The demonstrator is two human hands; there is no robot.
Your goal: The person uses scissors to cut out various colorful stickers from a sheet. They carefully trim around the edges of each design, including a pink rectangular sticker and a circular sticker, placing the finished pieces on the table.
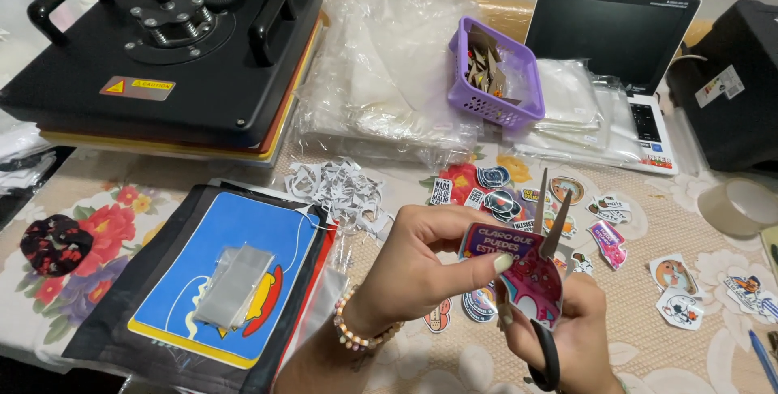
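My left hand (pixel 413 268) pinches a printed sticker (pixel 519 276), purple and pink with white edges, between thumb and fingers. My right hand (pixel 571 333) grips black-handled scissors (pixel 547 224) whose blades point upward, slightly apart, at the sticker's right edge. A beaded bracelet (pixel 356 333) circles my left wrist. Both hands hover over the flowered tablecloth (pixel 105 207) near the front edge.
Several cut stickers (pixel 608 236) lie scattered ahead, with paper scraps (pixel 336 187). A black heat press (pixel 170 45) stands back left, a purple basket (pixel 494 78) and laptop (pixel 616 45) behind. Blue sheet on dark fabric (pixel 223 272) lies left; tape roll (pixel 741 203) right.
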